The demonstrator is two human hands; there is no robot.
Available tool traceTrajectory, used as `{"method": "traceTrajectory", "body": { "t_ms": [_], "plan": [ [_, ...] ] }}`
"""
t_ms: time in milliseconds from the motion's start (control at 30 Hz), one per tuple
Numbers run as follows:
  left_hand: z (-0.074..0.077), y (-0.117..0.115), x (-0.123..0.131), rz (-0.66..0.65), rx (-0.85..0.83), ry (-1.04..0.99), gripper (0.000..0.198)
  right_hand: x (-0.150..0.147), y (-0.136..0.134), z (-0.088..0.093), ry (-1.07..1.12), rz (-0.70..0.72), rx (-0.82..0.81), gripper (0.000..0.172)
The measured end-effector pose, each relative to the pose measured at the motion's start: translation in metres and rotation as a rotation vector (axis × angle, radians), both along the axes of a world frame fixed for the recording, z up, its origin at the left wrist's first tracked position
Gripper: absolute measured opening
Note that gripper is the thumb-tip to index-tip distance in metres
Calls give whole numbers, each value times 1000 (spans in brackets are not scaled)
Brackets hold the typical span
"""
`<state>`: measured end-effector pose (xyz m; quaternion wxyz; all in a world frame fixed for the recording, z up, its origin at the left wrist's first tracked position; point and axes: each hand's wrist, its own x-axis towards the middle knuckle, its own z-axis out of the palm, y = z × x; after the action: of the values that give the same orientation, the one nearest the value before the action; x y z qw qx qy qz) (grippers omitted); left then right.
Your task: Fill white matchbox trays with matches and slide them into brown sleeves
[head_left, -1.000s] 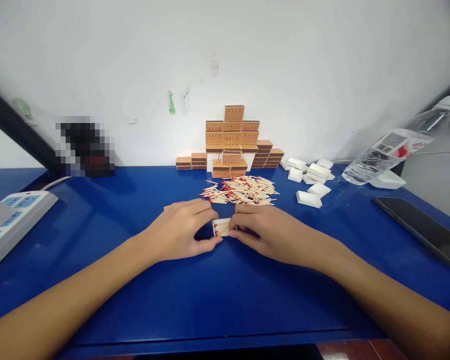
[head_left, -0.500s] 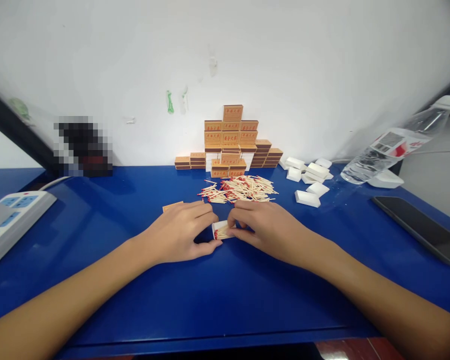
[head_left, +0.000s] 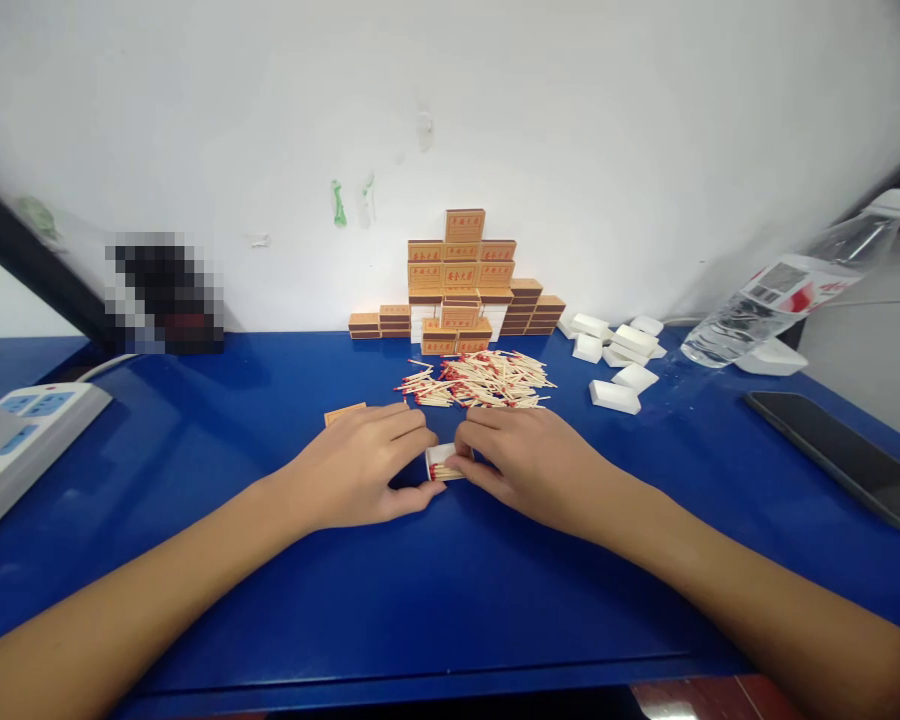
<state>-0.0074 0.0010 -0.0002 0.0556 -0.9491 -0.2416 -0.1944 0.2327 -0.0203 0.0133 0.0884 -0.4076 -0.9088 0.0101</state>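
Note:
A small white matchbox tray (head_left: 438, 455) lies on the blue table between my hands. Several red-tipped matches (head_left: 441, 473) rest in it, along its near side. My left hand (head_left: 379, 460) grips the tray's left end between thumb and fingers. Over the right end, my right hand (head_left: 540, 460) is closed, its thumb and finger pinched down at the matches and hiding part of them. An orange matchbox cover (head_left: 343, 412) lies partly hidden behind my left hand. Just beyond both hands is a loose pile of matches (head_left: 504, 378).
Stacked orange matchboxes (head_left: 461, 274) stand against the wall behind the match pile. White trays (head_left: 615, 397) are scattered to their right. A water bottle (head_left: 780, 285) leans at the far right, near a phone (head_left: 844, 455). A power strip (head_left: 67, 400) is at the left edge.
My right thumb and fingers have shifted slightly down and left inside the tray. The matches there now lie closer along the near wall. My left hand stays nearly still.

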Motion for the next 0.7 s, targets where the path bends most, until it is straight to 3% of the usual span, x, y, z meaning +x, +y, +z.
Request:
{"method": "traceTrajectory", "body": {
  "t_ms": [433,700],
  "plan": [
    [1,0,-1,9,-24,15,26,-1,1,-2,2,57,20,21],
    [1,-1,0,-2,12,9,28,-1,-1,0,-25,13,44,24]
  ]
}}
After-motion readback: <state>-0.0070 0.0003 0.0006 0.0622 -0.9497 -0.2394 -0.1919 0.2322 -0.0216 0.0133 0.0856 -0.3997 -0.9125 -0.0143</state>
